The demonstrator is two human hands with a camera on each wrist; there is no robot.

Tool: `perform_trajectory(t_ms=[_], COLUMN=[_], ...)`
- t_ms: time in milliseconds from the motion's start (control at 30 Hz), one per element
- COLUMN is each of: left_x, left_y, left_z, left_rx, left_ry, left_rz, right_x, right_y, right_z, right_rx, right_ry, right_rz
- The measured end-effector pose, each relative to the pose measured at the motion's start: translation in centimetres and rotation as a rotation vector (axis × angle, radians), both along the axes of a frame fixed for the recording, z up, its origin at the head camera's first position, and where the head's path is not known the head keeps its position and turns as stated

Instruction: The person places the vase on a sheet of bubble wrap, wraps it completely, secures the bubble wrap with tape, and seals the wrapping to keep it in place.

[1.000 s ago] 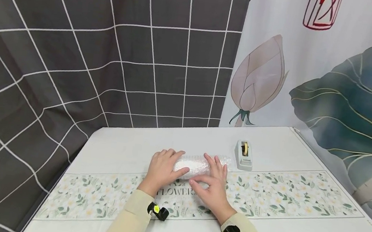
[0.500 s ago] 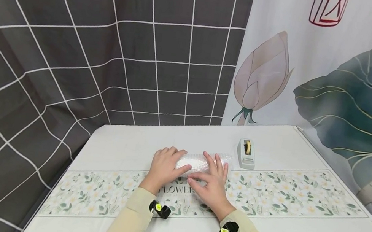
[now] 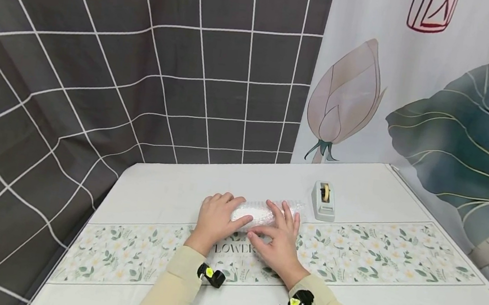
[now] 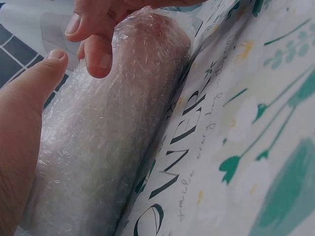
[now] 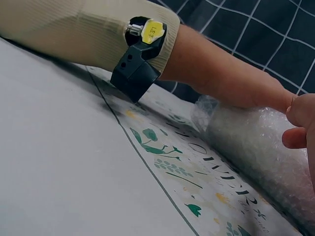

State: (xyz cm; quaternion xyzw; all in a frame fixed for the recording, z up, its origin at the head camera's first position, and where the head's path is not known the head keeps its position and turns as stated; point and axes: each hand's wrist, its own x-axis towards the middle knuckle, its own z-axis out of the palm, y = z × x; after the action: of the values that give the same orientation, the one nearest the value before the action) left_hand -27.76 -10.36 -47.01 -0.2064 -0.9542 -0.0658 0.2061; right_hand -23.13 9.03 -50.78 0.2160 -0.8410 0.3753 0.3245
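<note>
A cylinder-shaped bundle in bubble wrap (image 3: 260,215) lies across the table. My left hand (image 3: 217,218) grips its left part, fingers over the far side and thumb along the near face. At the middle and right is my right hand (image 3: 279,237), its thumb and index fingertips meeting low on the near side, the other fingers spread over the wrap. In the left wrist view, a small strip of clear tape (image 4: 55,33) shows at those pinching fingertips. The bundle (image 5: 266,135) also shows beyond my fingers in the right wrist view. The bundle's content is hidden by the wrap.
A pale tape dispenser (image 3: 324,202) with a yellow-cored roll stands behind the bundle to the right. A floral printed band (image 3: 364,252) runs across the white table (image 3: 168,181). A dark checked curtain (image 3: 215,94) hangs at the back and left.
The head view has shifted slightly. Both hands stay at the bundle, with the right thumb and index finger still together at its near side.
</note>
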Motion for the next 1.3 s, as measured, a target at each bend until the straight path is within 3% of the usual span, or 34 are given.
perform_trajectory(t_ms=[267,533,867,1300], left_x=[-0.02,-0.05,-0.05,0.04], left_y=[0.05,0.03,0.01,0.23], left_z=[-0.11,0.12,0.06,0.27], left_rx=[-0.005,-0.013,0.006,0.025], left_ry=[0.016,-0.014,-0.017,-0.024], left_rz=[0.005,0.006,0.002,0.019], right_x=[0.03,0.11,0.01,0.02], right_y=[0.1,0.15,0.28,0.22], right_z=[0.01,0.15,-0.23,-0.14], right_rx=[-0.002,-0.01,-0.094,-0.072], right_ry=[-0.012,-0.012,0.018,0.036], right_rz=[-0.006,0.0,0.046,0.027])
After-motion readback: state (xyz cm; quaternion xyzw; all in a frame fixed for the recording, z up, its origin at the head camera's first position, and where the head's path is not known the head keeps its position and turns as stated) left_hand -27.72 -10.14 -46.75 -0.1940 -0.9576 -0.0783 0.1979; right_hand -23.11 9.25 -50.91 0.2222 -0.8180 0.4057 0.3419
